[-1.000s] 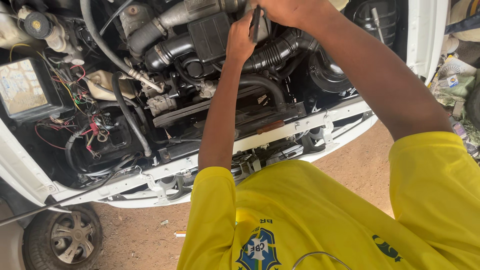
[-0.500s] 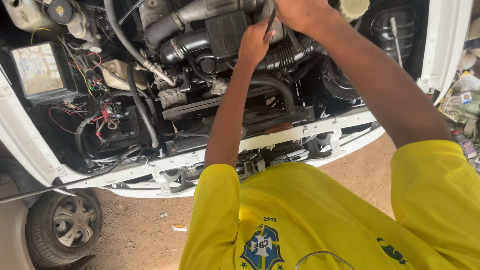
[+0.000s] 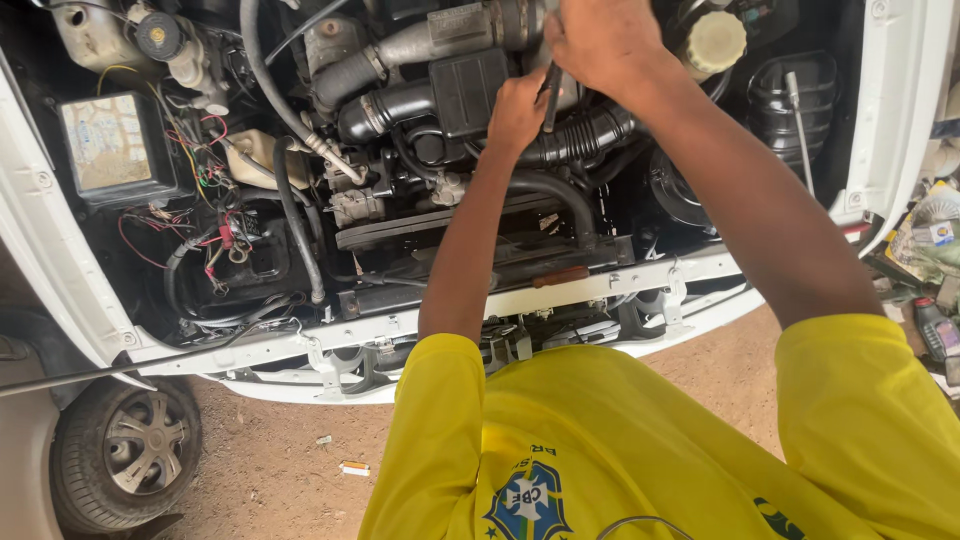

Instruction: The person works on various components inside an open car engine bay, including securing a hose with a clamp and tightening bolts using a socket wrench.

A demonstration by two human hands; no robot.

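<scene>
Ribbed black hose [image 3: 585, 140] runs across the middle of the open engine bay, just right of the black box [image 3: 468, 90] that serves as landmark. In the head view, the left hand [image 3: 517, 108] sits right beside that box, fingers curled around a thin dark tool [image 3: 550, 95] above the hose. The right hand [image 3: 600, 40] is up and right of the box, closed over the tool's upper end. Far left of the box lies a battery [image 3: 115, 145] with red wires [image 3: 215, 245]. Right of the box stands a cream cap [image 3: 715, 42]. Below the box, a wheel [image 3: 135, 455] rests on dirt.
</scene>
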